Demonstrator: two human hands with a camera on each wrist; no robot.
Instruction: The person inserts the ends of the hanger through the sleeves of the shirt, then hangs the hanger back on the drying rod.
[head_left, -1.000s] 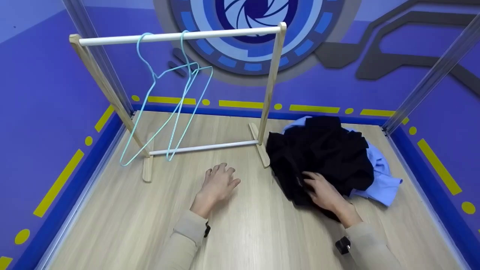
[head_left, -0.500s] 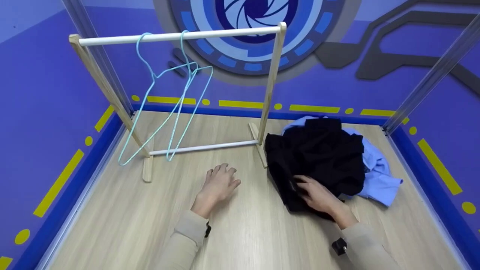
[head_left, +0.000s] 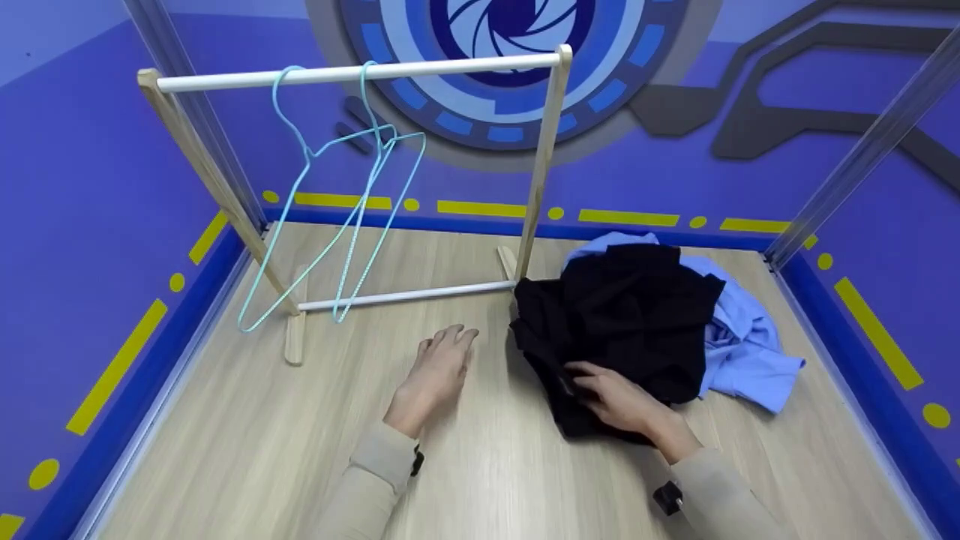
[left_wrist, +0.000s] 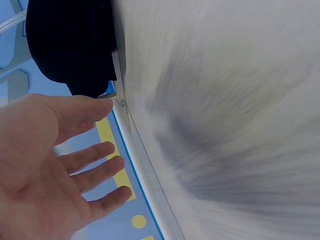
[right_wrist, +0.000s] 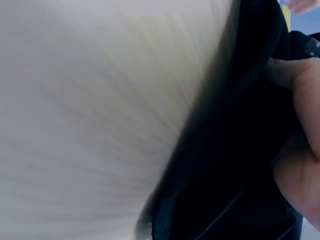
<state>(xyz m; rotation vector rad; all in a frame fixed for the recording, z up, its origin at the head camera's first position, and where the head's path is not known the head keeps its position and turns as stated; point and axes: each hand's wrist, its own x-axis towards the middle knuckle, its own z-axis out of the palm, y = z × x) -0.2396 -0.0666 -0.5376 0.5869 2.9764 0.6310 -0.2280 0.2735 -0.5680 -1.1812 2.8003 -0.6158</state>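
Walls (head_left: 82, 187): three purple-blue panels show, their tops cut off.
Desk (head_left: 525, 487): one wood-grain surface, its near edge out of frame.
Rack (head_left: 450, 67): one, with two side posts and two white bars; black cloth hides most of its right foot.
Black cloth (head_left: 622, 322): one heap on the right of the desk; too dark to tell the garment.
Blue cloth (head_left: 746, 352): partly hidden under and behind the black; pieces cannot be counted.
Hangers (head_left: 309, 156): two, hooked on the top bar, lower wires overlapping.
Sleeves (head_left: 375, 480): two, beige, cut off below.
Left hand (head_left: 435, 367): near the rack, grip slack, four fingers and thumb loosely bent.
Right hand (head_left: 615, 401): grip pinching the black cloth's near left part, some fingers hidden.
Wrist pieces (head_left: 667, 497): two, black, the left mostly covered.
Tag (right_wrist: 312, 46): one, cut off, marks unreadable.
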